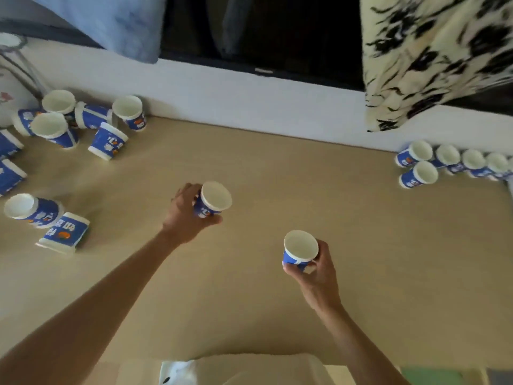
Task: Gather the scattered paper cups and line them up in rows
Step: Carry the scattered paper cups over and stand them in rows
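Head view: at the tan tabletop (249,307), the left hand (188,215) curls its fingers round a blue paper cup (213,200) near centre, mouth up. The right hand (316,270) grips a second cup (299,248) toward 5 o'clock. Scattered cups (108,141) lie tipped at 9 to 10 o'clock, and lined-up cups (419,173) stand at 3 o'clock.

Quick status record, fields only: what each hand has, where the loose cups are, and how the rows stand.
left hand: grips left cup, mouth up, over mid-table
right hand: grips right cup, mouth up
scattered cups: left side of table, several lying on their sides
lined-up cups: far right along the wall, at least four in a row
second-row cup: one, in front of that row's left end
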